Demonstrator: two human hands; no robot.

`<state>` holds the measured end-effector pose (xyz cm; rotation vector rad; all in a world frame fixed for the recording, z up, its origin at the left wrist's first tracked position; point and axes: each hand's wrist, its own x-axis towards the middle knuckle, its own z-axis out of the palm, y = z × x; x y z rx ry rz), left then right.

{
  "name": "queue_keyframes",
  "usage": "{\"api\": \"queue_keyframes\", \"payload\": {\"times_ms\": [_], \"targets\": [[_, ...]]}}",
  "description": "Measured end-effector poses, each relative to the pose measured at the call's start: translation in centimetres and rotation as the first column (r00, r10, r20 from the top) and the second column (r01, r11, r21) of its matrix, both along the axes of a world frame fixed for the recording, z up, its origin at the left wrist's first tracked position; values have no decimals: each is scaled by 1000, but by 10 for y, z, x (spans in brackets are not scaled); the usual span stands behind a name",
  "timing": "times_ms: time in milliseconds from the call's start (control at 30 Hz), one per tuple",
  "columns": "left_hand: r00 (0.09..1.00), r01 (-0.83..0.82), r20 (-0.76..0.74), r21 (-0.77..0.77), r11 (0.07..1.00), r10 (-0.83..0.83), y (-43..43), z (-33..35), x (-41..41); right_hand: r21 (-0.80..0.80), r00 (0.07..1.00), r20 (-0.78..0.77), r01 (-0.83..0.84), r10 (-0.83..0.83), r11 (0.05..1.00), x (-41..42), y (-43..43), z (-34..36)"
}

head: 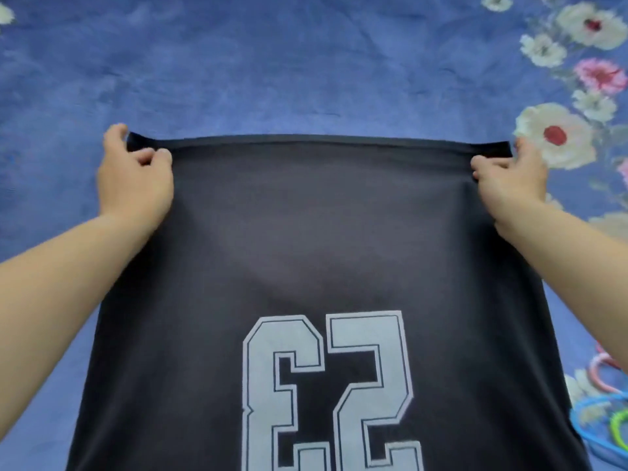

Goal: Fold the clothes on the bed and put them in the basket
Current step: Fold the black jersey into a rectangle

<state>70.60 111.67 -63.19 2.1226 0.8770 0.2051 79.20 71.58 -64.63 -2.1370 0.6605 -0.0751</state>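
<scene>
Pinching far hem corners of dark jersey (306, 232) with left hand (136, 181) and right hand (509, 185), well apart. Hold edge taut, level; lay flat on bedspread (306, 62).

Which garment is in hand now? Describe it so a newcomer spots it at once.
On the blue flowered bedspread, the dark shirt fills the middle, its far edge pinched at each corner by the left hand and right hand. Unlike the bright plastic hangers at the right, it is near-black cloth bearing big pale block numerals.
</scene>
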Motion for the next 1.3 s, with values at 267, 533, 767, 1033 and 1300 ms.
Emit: {"api": "queue_keyframes", "payload": {"times_ms": [267, 533, 767, 1033, 1300], "targets": [[721, 683, -222, 383, 622, -656, -107, -27, -88, -504, 550, -117, -750, 827, 428, -117, 67, -11], [789, 609, -451, 488, 626, -416, -58, -39, -131, -622, 696, -446, -693, 563, 364, -148, -14, -25], [804, 590, -321, 334, 735, -500, -154, -15, -242, -584, 633, -316, -717, 707, 381, -279, 16, -3], [852, 395, -456, 237, 888, -258, -192, -19, -361, -554, 753, -479, -658, 452, 509, -422, -54, 1], [569, 822, -337, 247, 513, -750, -299, -4, -400, -485, 944, -328, -202, 37, 851, -468, -160, 31]]}}
